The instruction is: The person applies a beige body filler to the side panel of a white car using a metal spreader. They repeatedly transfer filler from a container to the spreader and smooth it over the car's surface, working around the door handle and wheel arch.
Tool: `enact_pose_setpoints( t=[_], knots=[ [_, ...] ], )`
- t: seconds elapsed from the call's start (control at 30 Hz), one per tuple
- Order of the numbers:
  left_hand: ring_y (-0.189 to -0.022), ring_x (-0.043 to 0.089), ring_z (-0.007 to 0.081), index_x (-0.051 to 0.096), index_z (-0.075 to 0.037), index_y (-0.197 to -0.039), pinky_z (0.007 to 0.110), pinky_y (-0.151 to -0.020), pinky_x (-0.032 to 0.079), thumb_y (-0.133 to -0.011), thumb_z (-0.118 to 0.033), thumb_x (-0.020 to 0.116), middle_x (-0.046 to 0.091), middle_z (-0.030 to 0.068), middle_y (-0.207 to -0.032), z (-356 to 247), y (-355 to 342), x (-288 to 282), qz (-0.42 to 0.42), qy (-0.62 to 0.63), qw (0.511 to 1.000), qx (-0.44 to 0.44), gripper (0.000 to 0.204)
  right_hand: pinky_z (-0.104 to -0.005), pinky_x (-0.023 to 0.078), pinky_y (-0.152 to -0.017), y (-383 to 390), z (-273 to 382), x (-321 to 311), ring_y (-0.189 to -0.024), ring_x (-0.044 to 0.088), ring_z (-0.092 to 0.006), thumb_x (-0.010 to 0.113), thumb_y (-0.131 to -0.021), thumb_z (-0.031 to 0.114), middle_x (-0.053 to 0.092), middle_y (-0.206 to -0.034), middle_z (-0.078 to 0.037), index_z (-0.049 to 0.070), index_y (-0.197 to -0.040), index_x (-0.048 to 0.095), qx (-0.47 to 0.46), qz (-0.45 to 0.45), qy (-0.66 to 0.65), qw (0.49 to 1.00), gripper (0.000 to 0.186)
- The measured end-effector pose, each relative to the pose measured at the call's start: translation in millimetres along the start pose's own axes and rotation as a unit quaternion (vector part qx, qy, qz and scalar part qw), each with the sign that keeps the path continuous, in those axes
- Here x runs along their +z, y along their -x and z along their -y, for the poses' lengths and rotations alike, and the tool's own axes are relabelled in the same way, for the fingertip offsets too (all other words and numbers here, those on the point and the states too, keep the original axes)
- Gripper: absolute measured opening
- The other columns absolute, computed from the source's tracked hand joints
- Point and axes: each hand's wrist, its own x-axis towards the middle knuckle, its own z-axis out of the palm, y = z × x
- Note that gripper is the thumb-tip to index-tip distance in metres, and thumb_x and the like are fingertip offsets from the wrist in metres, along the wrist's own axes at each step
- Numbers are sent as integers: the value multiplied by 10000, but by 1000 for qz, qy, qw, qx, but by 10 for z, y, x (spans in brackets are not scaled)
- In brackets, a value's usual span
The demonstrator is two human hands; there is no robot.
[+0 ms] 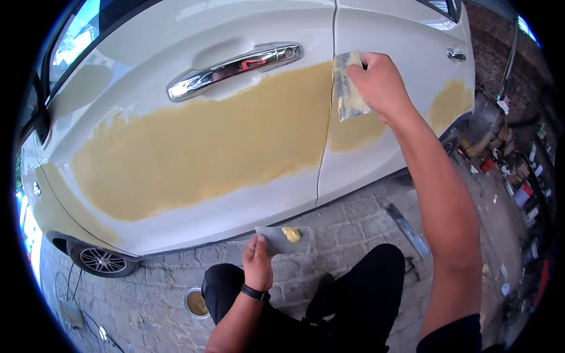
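Observation:
My right hand is closed round a flat filler spreader, smeared with putty and held against the white car near the gap between its two doors. Yellowish body filler covers a broad band of the front door below the chrome handle. More of it shows on the rear door under the spreader. Low in front of the car, my left hand grips a thin grey rectangular plate by its left end. A dab of yellow putty sits on the plate's upper right part.
An open can of putty stands on the paving beside my left knee. A long metal strip lies on the ground right of my knees. Cluttered bottles and tins line the far right. A front wheel is at the left.

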Motion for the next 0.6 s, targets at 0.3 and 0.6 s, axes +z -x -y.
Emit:
enact_pose_setpoints(
  t=[0.3,0.6],
  knots=[
    [-1080,659,149,671,-11,-1286,352,-971,560,-1165,-267,527,701,39,-1170,-59,34,22,-15,0,1000,1,318,-472,488,-609,421,-158,198,-567,566,-268,643,-922,138,611,-649,-159,-30,-770,525,15,25,28,999,255],
    [-1081,655,145,670,-12,-1256,345,-959,560,-1168,-265,523,701,44,-1170,-107,95,48,-11,-14,1000,4,306,-511,525,-683,1024,-633,542,-666,657,-411,637,-931,127,663,-720,-248,-56,-852,621,29,59,62,996,200]
  ],
)
